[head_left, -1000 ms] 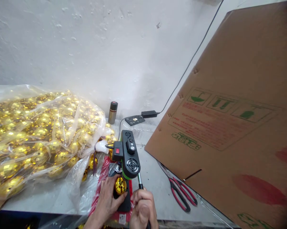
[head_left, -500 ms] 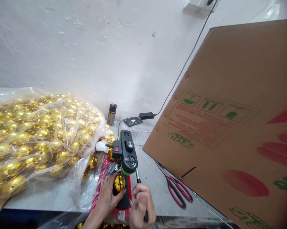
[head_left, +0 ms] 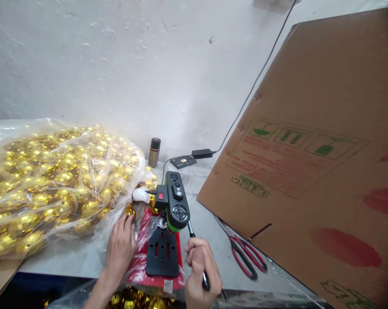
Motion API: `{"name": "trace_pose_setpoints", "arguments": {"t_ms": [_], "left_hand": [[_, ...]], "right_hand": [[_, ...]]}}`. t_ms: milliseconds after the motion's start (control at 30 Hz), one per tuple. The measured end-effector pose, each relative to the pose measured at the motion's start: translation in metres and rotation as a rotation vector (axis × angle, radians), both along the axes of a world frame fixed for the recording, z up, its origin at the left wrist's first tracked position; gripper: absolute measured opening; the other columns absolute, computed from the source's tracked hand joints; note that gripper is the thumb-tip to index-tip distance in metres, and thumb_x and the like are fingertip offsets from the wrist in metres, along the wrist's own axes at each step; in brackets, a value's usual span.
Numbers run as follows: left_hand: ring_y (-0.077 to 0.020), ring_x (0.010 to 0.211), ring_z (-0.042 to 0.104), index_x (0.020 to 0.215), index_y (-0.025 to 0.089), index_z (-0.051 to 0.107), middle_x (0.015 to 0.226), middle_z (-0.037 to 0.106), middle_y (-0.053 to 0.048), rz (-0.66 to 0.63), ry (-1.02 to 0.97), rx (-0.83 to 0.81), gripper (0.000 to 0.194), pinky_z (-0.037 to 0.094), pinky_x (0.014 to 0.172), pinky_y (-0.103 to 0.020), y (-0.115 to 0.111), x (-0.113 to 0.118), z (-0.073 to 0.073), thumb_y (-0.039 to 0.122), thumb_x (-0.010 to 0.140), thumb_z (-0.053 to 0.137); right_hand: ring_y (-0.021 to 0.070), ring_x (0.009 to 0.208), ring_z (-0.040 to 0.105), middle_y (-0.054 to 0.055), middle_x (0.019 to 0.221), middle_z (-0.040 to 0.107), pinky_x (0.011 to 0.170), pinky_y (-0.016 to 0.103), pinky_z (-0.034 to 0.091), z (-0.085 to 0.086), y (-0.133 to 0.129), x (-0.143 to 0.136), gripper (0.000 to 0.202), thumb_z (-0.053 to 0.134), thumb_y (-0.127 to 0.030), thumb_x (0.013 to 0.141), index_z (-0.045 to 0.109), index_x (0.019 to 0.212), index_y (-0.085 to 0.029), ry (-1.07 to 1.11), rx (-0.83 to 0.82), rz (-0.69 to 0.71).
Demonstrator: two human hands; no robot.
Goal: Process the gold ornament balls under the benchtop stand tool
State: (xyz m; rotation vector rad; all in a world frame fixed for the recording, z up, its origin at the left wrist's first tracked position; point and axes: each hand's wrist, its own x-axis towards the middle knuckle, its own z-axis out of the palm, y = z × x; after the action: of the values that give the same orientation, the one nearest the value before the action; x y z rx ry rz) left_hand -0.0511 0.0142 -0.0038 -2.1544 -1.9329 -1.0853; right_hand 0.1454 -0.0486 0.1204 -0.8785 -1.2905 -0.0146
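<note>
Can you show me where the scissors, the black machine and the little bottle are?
Scissors (head_left: 252, 274): head view, bottom of a red-and-black handle loop.
Black machine (head_left: 180, 213): head view, round grille on its top.
Little bottle (head_left: 154, 157): head view, body below the dark cap.

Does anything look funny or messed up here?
Two small things: the wall has a dark mark, maybe a chip, and some gold balls sit outside the plastic bag, though most are inside. I see nothing spilled.

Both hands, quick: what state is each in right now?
Left hand: fingertips at a gold ball; whether it grips cannot be told.
Right hand: closed around the black handle.
</note>
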Motion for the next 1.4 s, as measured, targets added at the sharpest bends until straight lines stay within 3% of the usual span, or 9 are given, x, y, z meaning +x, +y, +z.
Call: {"name": "trace_pose_setpoints", "arguments": {"t_ms": [67, 167, 300, 433, 700, 867, 1000, 1133, 1400], "left_hand": [[-0.0356, 0.122, 0.071, 0.135, 0.010, 0.068, 0.132, 0.074, -0.024, 0.056, 0.127, -0.136, 0.052, 0.058, 0.105, -0.052, 0.029, -0.006, 0.023, 0.004, 0.096, 0.035], [-0.0383, 0.121, 0.070, 0.136, 0.009, 0.067, 0.126, 0.075, -0.024, -0.008, 0.226, -0.291, 0.048, 0.056, 0.105, -0.053, 0.053, -0.005, 0.040, 0.007, 0.093, 0.046], [-0.0377, 0.110, 0.073, 0.125, 0.017, 0.073, 0.110, 0.079, -0.019, -0.135, 0.223, -0.331, 0.034, 0.056, 0.102, -0.054, 0.061, 0.008, 0.037, 0.020, 0.095, 0.058], [-0.0327, 0.116, 0.074, 0.127, 0.021, 0.071, 0.131, 0.074, -0.018, -0.269, 0.163, -0.307, 0.034, 0.059, 0.100, -0.047, 0.064, 0.022, 0.031, 0.025, 0.097, 0.055], [-0.0334, 0.101, 0.079, 0.132, 0.019, 0.064, 0.112, 0.081, -0.011, -0.146, -0.634, -0.444, 0.067, 0.063, 0.091, -0.047, 0.022, 0.011, 0.041, 0.068, 0.087, 0.063], [-0.0290, 0.081, 0.079, 0.146, 0.014, 0.059, 0.104, 0.082, -0.013, -0.240, -1.004, -0.705, 0.091, 0.066, 0.074, -0.042, -0.010, 0.019, 0.033, 0.084, 0.087, 0.057], [-0.0312, 0.083, 0.080, 0.140, 0.014, 0.063, 0.096, 0.083, -0.010, -0.251, -0.884, -0.640, 0.085, 0.066, 0.075, -0.044, -0.017, 0.034, 0.013, 0.078, 0.083, 0.064], [-0.0333, 0.106, 0.079, 0.129, 0.021, 0.070, 0.119, 0.083, -0.012, -0.292, -0.664, -0.432, 0.057, 0.064, 0.095, -0.048, -0.016, 0.045, -0.001, 0.055, 0.084, 0.071], [-0.0356, 0.109, 0.078, 0.126, 0.020, 0.072, 0.121, 0.079, -0.015, -0.395, -0.385, -0.382, 0.050, 0.064, 0.096, -0.051, -0.012, 0.059, 0.013, 0.032, 0.077, 0.073]], "right_hand": [[0.0125, 0.062, 0.055, -0.004, 0.063, 0.047, 0.055, 0.023, 0.042, 0.001, -0.001, 0.001, 0.037, 0.045, -0.008, 0.107, 0.048, 0.072, -0.023, -0.014, -0.011, -0.002], [0.0132, 0.062, 0.056, -0.003, 0.064, 0.048, 0.057, 0.025, 0.043, 0.002, -0.002, 0.003, 0.038, 0.045, -0.010, 0.107, 0.050, 0.072, -0.023, -0.034, -0.018, 0.004], [0.0127, 0.063, 0.056, -0.003, 0.065, 0.050, 0.058, 0.024, 0.044, -0.002, -0.002, 0.002, 0.037, 0.045, -0.011, 0.108, 0.050, 0.073, -0.023, -0.023, -0.021, 0.000], [0.0121, 0.063, 0.057, -0.003, 0.067, 0.050, 0.058, 0.023, 0.046, -0.003, -0.004, 0.002, 0.035, 0.043, -0.010, 0.108, 0.049, 0.076, -0.023, -0.026, -0.021, -0.004], [0.0105, 0.063, 0.057, -0.003, 0.071, 0.054, 0.059, 0.021, 0.047, 0.018, -0.005, 0.003, 0.033, 0.043, -0.009, 0.108, 0.051, 0.079, -0.023, -0.048, -0.085, 0.019], [0.0098, 0.062, 0.051, -0.004, 0.068, 0.048, 0.058, 0.021, 0.045, 0.037, 0.001, 0.002, 0.035, 0.044, -0.011, 0.110, 0.048, 0.076, -0.023, 0.010, -0.110, 0.040], [0.0101, 0.061, 0.050, -0.004, 0.068, 0.047, 0.057, 0.022, 0.044, 0.047, 0.001, 0.004, 0.036, 0.044, -0.012, 0.110, 0.049, 0.076, -0.023, -0.022, -0.131, 0.044], [0.0105, 0.061, 0.050, -0.004, 0.068, 0.049, 0.055, 0.022, 0.044, 0.049, 0.000, 0.005, 0.034, 0.044, -0.011, 0.108, 0.051, 0.076, -0.023, -0.042, -0.113, 0.043], [0.0099, 0.063, 0.053, -0.004, 0.070, 0.049, 0.058, 0.021, 0.046, 0.041, -0.001, 0.007, 0.032, 0.044, -0.006, 0.107, 0.050, 0.080, -0.023, -0.071, -0.101, 0.048]]}}
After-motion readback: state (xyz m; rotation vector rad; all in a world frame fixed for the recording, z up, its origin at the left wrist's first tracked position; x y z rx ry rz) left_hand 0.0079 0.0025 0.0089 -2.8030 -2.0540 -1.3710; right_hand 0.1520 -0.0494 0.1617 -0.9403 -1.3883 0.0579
